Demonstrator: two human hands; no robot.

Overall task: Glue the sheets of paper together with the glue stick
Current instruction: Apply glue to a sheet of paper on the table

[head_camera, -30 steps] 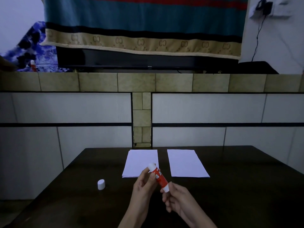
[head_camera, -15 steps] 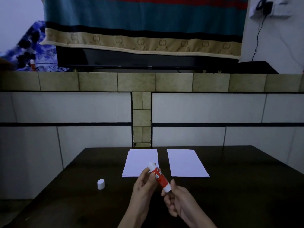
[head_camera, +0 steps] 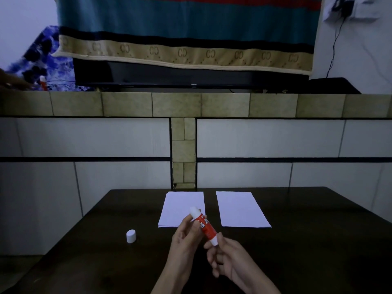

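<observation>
Now, glue stick (head_camera: 204,226) tilted between hands — left hand (head_camera: 186,240) grips barrel; right hand (head_camera: 224,256) pinches base

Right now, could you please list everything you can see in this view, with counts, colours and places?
Glue stick: one, red and white, uncapped, held tilted above the table's near middle.
Cap: one, white, upright on the table, left of the hands.
Sheets: two white places; left sheet and right sheet, side by side, apart, at the far edge.
Table: one, dark.
TV: one, black, on the tiled ledge, under a teal and beige cloth.
Left hand: grips the stick's upper body.
Right hand: pinches its base.
</observation>
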